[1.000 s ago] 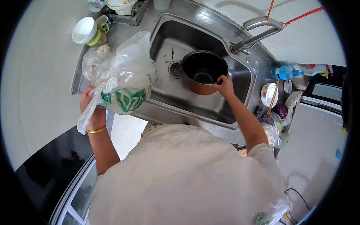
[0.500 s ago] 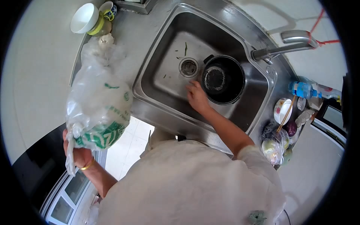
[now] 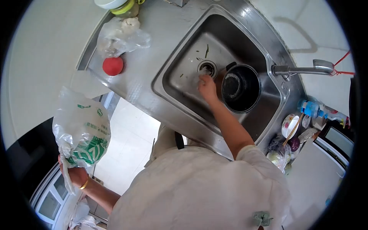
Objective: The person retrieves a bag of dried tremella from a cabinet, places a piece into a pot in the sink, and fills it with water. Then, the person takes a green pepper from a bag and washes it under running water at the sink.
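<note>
My left hand [image 3: 78, 176] is closed around the knotted handles of a translucent plastic bag [image 3: 85, 128] with green print, held over the floor left of the counter. My right hand [image 3: 207, 88] reaches into the steel sink [image 3: 174, 92], fingers bent together at the near edge of the drain [image 3: 207, 69]; whatever they grip is hidden. Green scraps [image 3: 207, 50] lie around the drain. Just right of this hand a black pot [image 3: 242, 89] sits in the sink, pale residue on its bottom.
On the left counter lie a red ball-like object [image 3: 112, 66] and a clear bag with pale contents [image 3: 119, 37], near a lidded jar [image 3: 126, 9]. The faucet [image 3: 303, 70] juts out behind the sink. At right stand a bowl [image 3: 290, 125], chopsticks and bagged vegetables [image 3: 279, 155].
My left hand has drawn the printed bag off the counter, down and left, uncovering the red object. My right hand has moved from beside the pot up to the drain's edge.
</note>
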`<state>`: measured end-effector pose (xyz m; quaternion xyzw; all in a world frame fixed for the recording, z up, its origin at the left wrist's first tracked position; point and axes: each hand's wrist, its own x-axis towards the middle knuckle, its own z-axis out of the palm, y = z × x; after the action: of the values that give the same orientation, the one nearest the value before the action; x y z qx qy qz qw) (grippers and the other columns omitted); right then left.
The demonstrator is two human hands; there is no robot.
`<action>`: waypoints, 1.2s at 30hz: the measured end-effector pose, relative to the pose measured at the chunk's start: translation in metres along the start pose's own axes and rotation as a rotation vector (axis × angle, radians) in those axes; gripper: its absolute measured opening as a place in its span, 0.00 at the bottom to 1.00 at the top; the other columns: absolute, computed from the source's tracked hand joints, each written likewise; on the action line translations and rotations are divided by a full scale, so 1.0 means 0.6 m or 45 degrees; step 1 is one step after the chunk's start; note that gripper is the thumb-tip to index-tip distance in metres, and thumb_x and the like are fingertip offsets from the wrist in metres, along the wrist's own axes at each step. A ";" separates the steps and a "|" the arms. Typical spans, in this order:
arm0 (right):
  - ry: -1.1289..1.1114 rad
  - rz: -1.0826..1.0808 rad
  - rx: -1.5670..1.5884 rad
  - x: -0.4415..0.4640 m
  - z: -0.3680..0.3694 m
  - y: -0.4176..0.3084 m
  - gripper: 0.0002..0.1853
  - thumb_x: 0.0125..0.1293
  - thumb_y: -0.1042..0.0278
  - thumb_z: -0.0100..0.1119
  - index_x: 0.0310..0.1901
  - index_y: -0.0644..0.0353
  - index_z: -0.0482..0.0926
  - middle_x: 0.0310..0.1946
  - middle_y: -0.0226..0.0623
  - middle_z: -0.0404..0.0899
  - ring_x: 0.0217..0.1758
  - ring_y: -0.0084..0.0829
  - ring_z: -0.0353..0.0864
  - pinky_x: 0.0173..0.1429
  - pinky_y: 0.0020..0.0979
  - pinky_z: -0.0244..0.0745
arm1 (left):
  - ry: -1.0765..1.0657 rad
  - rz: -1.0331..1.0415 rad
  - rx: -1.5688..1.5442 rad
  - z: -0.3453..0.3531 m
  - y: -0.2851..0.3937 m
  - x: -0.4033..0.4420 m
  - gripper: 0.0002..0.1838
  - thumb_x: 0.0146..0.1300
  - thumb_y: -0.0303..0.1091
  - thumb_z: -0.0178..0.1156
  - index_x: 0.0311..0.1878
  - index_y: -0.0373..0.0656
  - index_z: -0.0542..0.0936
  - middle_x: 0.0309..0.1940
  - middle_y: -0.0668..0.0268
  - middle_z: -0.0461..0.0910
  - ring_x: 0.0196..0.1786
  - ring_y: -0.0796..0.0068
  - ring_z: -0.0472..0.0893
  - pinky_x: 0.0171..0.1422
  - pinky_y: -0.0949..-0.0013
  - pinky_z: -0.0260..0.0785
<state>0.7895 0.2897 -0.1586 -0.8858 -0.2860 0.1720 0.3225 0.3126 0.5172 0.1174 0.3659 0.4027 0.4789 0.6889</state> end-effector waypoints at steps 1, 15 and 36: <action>-0.097 0.028 0.117 -0.023 -0.027 -0.058 0.15 0.54 0.71 0.50 0.44 0.64 0.76 0.47 0.50 0.72 0.48 0.45 0.74 0.49 0.36 0.71 | 0.060 -0.007 -0.031 -0.008 0.000 -0.001 0.19 0.59 0.40 0.53 0.51 0.39 0.73 0.52 0.59 0.73 0.57 0.62 0.70 0.63 0.58 0.59; -0.722 -0.846 0.194 -0.075 0.137 -0.408 0.11 0.54 0.72 0.53 0.41 0.60 0.76 0.52 0.40 0.68 0.37 0.39 0.78 0.40 0.37 0.74 | 0.338 0.071 -0.172 -0.032 -0.045 -0.023 0.12 0.59 0.36 0.53 0.43 0.41 0.77 0.45 0.59 0.76 0.52 0.63 0.73 0.58 0.56 0.65; -0.221 0.926 -0.403 0.108 0.082 0.053 0.26 0.51 0.54 0.58 0.54 0.48 0.73 0.62 0.42 0.56 0.65 0.45 0.53 0.65 0.44 0.53 | 0.025 -0.115 0.084 -0.027 -0.041 -0.005 0.17 0.60 0.40 0.53 0.48 0.40 0.74 0.49 0.59 0.74 0.55 0.64 0.71 0.61 0.60 0.60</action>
<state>0.8286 0.3330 -0.2234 -0.9500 -0.0032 0.3030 0.0750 0.3063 0.5096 0.0896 0.3650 0.4411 0.4375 0.6934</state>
